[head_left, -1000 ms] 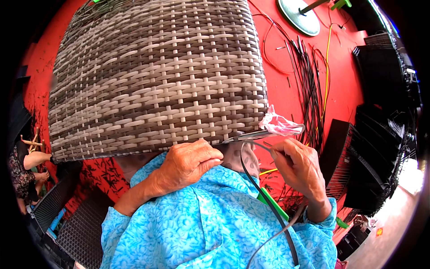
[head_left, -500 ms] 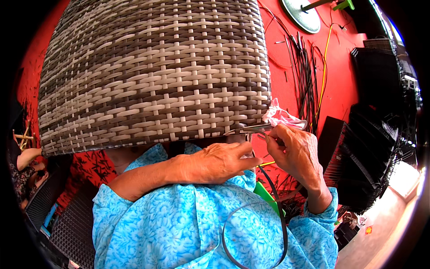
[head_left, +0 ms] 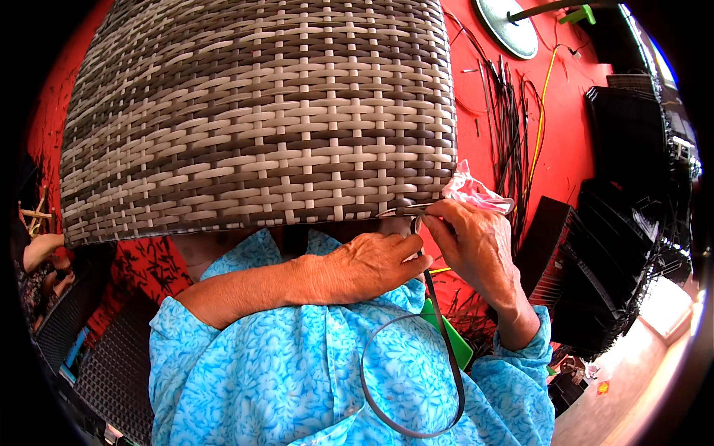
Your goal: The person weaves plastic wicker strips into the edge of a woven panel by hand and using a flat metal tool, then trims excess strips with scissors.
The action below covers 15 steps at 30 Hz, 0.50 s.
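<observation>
The large woven panel (head_left: 290,134), in beige, grey and brown flat strands, lies before me with its near edge above my lap. At that edge, close to the right corner, my right hand (head_left: 476,241) pinches a slim metal tool (head_left: 398,212) whose pointed end lies against the weave. My left hand (head_left: 372,264) is closed just below the edge, its fingers at a flat dark strip (head_left: 452,357). That strip loops down over my blue shirt and rises past the left fingers to the tool. A pink and white cloth (head_left: 476,192) sits beyond my right fingers.
Long dark strips (head_left: 509,134) and a yellow cord (head_left: 547,93) lie on the red floor (head_left: 569,126) at right. Black woven pieces (head_left: 625,253) stack farther right. A round metal base (head_left: 509,30) stands at the back. Another person's arm (head_left: 41,249) shows at far left.
My right hand has shifted slightly left and up, the tool with it. The dark strip's upper end has risen from my left fingers to the panel's edge.
</observation>
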Each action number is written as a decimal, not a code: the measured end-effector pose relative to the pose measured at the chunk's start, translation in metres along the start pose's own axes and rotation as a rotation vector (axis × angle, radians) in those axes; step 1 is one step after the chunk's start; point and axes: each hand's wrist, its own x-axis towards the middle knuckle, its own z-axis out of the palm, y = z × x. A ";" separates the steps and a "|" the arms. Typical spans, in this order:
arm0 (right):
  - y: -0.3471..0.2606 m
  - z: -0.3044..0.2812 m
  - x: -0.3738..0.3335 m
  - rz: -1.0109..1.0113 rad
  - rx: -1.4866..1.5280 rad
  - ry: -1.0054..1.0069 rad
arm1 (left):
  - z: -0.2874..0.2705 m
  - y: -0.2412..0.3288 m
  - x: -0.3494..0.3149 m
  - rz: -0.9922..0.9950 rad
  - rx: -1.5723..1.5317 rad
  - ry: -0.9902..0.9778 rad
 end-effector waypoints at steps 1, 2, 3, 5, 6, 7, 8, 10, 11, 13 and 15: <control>-0.001 0.001 0.001 0.022 0.018 -0.003 | 0.000 0.000 0.001 0.020 0.008 0.037; -0.002 0.002 0.003 0.044 0.036 -0.005 | 0.001 0.000 0.001 0.039 0.016 0.075; -0.001 0.006 0.003 0.053 0.011 -0.029 | 0.001 0.000 0.001 0.039 0.015 0.077; -0.003 0.007 0.004 0.079 0.046 -0.026 | 0.002 -0.001 -0.003 0.030 0.021 0.069; -0.003 0.008 0.004 0.107 0.081 -0.021 | 0.002 -0.002 -0.003 0.029 0.020 0.070; -0.004 0.008 0.005 0.105 0.081 -0.023 | 0.002 -0.002 -0.005 0.032 0.025 0.085; -0.004 0.008 0.006 0.106 0.082 -0.030 | 0.002 -0.002 -0.006 0.035 0.030 0.101; -0.004 0.006 0.006 0.105 0.082 -0.039 | -0.002 -0.002 -0.007 0.029 0.029 0.095; -0.004 0.004 0.006 0.130 0.095 -0.053 | -0.003 -0.001 -0.007 0.025 0.028 0.086; -0.005 0.000 0.006 0.167 0.107 -0.089 | -0.003 -0.002 -0.009 0.020 0.019 0.089; -0.003 0.002 0.009 0.142 0.107 -0.090 | -0.002 -0.002 -0.010 0.015 0.008 0.091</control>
